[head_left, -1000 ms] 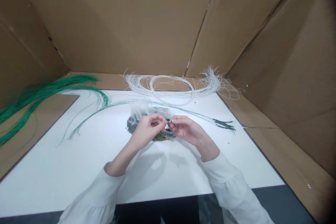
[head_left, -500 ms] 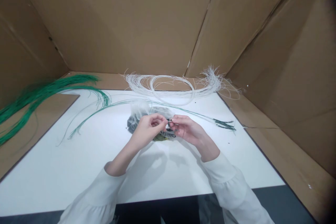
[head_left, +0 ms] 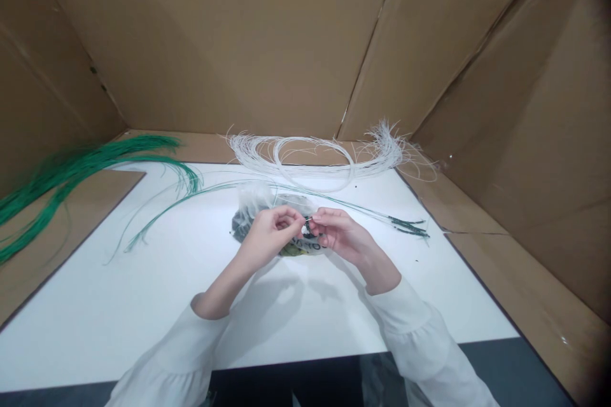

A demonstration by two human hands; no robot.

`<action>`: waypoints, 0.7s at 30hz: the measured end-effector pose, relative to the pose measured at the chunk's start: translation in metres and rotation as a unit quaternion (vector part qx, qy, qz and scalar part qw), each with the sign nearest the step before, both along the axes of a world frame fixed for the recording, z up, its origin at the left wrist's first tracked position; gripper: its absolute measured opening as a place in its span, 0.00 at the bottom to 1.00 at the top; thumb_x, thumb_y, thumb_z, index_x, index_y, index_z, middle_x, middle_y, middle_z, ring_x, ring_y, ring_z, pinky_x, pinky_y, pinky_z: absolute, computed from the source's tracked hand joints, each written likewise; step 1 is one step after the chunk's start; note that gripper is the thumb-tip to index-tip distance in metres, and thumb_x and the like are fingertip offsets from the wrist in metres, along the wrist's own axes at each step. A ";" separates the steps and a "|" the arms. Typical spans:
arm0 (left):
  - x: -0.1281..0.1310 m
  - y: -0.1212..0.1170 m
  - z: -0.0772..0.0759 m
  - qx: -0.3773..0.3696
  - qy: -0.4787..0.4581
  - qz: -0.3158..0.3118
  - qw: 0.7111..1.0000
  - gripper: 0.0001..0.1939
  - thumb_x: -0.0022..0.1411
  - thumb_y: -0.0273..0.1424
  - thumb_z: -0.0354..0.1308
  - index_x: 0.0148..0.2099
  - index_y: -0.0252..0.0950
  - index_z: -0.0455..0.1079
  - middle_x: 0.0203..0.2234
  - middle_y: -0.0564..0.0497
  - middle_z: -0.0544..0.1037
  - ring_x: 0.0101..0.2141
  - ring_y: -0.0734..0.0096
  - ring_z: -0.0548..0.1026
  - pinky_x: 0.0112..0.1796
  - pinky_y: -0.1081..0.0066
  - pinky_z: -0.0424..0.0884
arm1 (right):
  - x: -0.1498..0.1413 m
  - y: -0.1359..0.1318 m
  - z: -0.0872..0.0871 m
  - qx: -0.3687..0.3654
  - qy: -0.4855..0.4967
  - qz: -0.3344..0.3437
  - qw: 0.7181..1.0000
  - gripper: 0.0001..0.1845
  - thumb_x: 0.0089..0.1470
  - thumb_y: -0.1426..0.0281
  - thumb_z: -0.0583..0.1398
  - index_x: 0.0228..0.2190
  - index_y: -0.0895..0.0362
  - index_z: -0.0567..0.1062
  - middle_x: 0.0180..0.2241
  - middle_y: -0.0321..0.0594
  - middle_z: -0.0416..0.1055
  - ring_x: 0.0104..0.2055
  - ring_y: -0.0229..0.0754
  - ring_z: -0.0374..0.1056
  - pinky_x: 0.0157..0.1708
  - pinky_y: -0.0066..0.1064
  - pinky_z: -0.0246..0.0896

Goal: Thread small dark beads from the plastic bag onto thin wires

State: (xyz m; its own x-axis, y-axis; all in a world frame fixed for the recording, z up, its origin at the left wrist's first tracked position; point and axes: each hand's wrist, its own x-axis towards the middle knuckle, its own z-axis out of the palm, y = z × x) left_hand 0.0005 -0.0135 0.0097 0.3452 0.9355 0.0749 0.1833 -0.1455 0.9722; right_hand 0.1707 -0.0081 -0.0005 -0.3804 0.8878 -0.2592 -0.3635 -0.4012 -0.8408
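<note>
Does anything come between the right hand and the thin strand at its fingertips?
Nothing visible does: the right hand appears to pinch the strand directly, with the left hand close beside it. The bag shows behind the hands, not in between.

The left hand (head_left: 268, 233) and right hand (head_left: 342, 233) are bare. Behind the left hand, a white left sleeve (head_left: 167, 378) terminates in a plain, loose left cuff (head_left: 203, 337). Behind the right hand, a matching white right sleeve (head_left: 436, 362) terminates in a smooth right cuff (head_left: 397, 306). Fabric gathers into soft folds behind each band.
</note>
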 end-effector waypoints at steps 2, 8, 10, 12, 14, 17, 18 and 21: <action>0.000 0.000 0.000 0.006 0.005 0.005 1.000 0.10 0.55 0.34 0.53 0.32 0.32 0.69 0.22 0.50 0.74 0.26 0.72 0.72 0.28 0.75 0.67 | -0.001 -0.001 0.000 0.032 -0.028 -0.025 0.999 0.06 0.37 0.71 0.66 0.20 0.60 0.74 0.21 0.34 0.71 0.22 0.29 0.63 0.16 0.18 0.56; 0.001 -0.002 0.003 0.069 0.044 0.042 0.996 0.09 0.56 0.34 0.54 0.32 0.33 0.70 0.23 0.51 0.74 0.26 0.74 0.71 0.28 0.77 0.64 | -0.006 -0.001 0.001 0.129 -0.098 -0.100 0.982 0.09 0.34 0.68 0.67 0.23 0.58 0.78 0.19 0.34 0.70 0.20 0.30 0.61 0.15 0.21 0.56; 0.001 -0.003 0.004 0.083 0.049 0.049 0.994 0.09 0.56 0.34 0.54 0.32 0.33 0.70 0.24 0.51 0.75 0.26 0.74 0.71 0.28 0.77 0.64 | -0.007 0.000 0.000 0.153 -0.103 -0.110 0.977 0.08 0.35 0.68 0.67 0.23 0.57 0.78 0.19 0.34 0.70 0.19 0.31 0.61 0.15 0.21 0.56; 0.002 -0.004 0.005 0.088 0.047 0.054 0.994 0.09 0.56 0.34 0.54 0.32 0.33 0.70 0.24 0.51 0.75 0.27 0.73 0.71 0.29 0.76 0.64 | -0.007 0.000 -0.001 0.164 -0.100 -0.116 0.974 0.07 0.36 0.68 0.67 0.23 0.57 0.78 0.18 0.34 0.70 0.19 0.31 0.60 0.15 0.22 0.56; 0.002 -0.005 0.006 0.091 0.041 0.058 0.993 0.09 0.55 0.34 0.55 0.32 0.33 0.70 0.24 0.51 0.75 0.27 0.73 0.71 0.29 0.76 0.64 | -0.007 -0.001 -0.002 0.167 -0.096 -0.123 0.973 0.07 0.36 0.68 0.67 0.23 0.57 0.78 0.18 0.34 0.70 0.19 0.31 0.60 0.14 0.22 0.56; 0.002 -0.005 0.005 0.094 0.033 0.066 0.993 0.10 0.56 0.35 0.54 0.32 0.33 0.70 0.25 0.50 0.76 0.27 0.73 0.71 0.29 0.76 0.64 | -0.007 -0.001 -0.001 0.161 -0.088 -0.126 0.975 0.08 0.36 0.67 0.67 0.23 0.57 0.78 0.20 0.36 0.71 0.19 0.31 0.60 0.14 0.21 0.56; 0.002 -0.005 0.005 0.095 0.031 0.067 0.993 0.10 0.56 0.35 0.54 0.33 0.33 0.70 0.25 0.50 0.76 0.27 0.73 0.72 0.29 0.76 0.65 | -0.007 -0.002 0.000 0.158 -0.085 -0.125 0.976 0.08 0.36 0.67 0.67 0.23 0.57 0.78 0.21 0.36 0.72 0.18 0.31 0.60 0.14 0.21 0.56; 0.002 -0.004 0.004 0.097 0.031 0.062 0.993 0.10 0.56 0.35 0.54 0.33 0.33 0.70 0.25 0.50 0.76 0.28 0.73 0.72 0.30 0.76 0.65 | -0.007 -0.002 0.001 0.150 -0.080 -0.121 0.978 0.08 0.36 0.67 0.67 0.23 0.57 0.78 0.20 0.36 0.72 0.18 0.30 0.60 0.13 0.21 0.56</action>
State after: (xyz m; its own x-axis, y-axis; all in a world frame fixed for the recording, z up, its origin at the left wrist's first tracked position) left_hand 0.0020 -0.0179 0.0137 0.2373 0.9414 0.2396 0.2706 -0.3010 0.9145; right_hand 0.1633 -0.0106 0.0008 -0.1257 0.9920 -0.0121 -0.2723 -0.0462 -0.9611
